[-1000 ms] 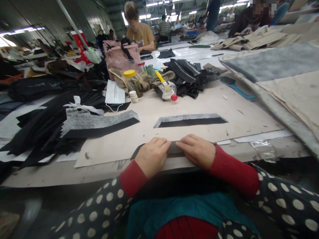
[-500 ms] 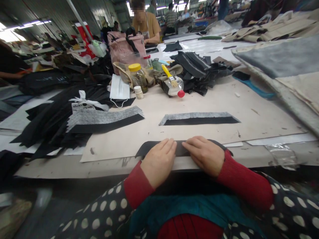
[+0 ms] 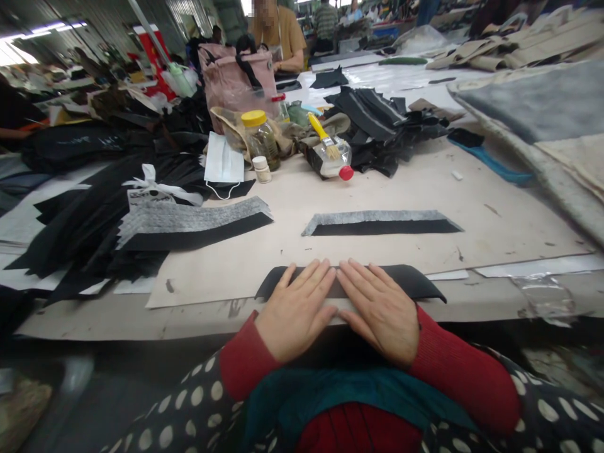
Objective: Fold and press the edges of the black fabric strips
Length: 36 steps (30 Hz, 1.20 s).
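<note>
My left hand (image 3: 295,308) and my right hand (image 3: 377,308) lie flat, side by side, fingers stretched out, pressing on a long black fabric strip (image 3: 415,282) at the table's near edge. The strip's two tapered ends stick out past both hands. Just beyond it lies a second strip (image 3: 380,223), black with a grey fuzzy upper band, untouched. A stack of similar grey-and-black strips (image 3: 189,225) sits to the left of that.
Black fabric pieces (image 3: 85,226) pile up at the left. Behind stand a yellow-lidded jar (image 3: 260,138), a bottle with a yellow brush (image 3: 330,154), a face mask (image 3: 221,165) and a pink bag (image 3: 236,82). Grey and beige sheets (image 3: 542,119) lie right. A person works at the far end.
Both hands have gone from curled over the strip to flat with fingers spread on it. More of the strip's right end shows. The view has tipped down a little.
</note>
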Each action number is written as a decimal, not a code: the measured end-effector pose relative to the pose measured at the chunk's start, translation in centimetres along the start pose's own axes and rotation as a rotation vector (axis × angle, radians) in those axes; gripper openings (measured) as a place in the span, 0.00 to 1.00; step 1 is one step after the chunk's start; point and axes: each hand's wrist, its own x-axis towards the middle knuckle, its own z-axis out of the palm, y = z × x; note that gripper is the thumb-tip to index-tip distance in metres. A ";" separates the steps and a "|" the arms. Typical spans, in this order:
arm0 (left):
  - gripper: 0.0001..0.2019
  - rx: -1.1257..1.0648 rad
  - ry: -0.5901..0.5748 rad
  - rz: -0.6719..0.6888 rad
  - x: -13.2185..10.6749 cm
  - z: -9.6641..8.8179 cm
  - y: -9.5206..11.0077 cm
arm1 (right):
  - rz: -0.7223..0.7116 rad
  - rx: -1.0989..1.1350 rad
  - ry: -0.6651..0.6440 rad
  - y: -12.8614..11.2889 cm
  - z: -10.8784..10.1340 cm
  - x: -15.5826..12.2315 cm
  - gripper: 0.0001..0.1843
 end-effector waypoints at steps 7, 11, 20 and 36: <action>0.24 -0.022 -0.035 0.025 0.2 -0.1 -0.9 | 0.010 0.015 -0.047 0.2 0.2 0.3 0.28; 0.24 -0.005 -0.049 0.047 0.2 -0.2 -1.4 | 0.013 0.033 -0.078 1.0 0.0 0.1 0.30; 0.27 0.038 -0.019 0.057 -0.6 -0.1 -2.8 | 0.025 0.012 -0.124 3.2 -0.6 -1.0 0.33; 0.29 0.146 -0.053 -0.030 -1.7 -0.4 -3.2 | 0.060 -0.109 -0.099 5.0 -1.0 -2.7 0.35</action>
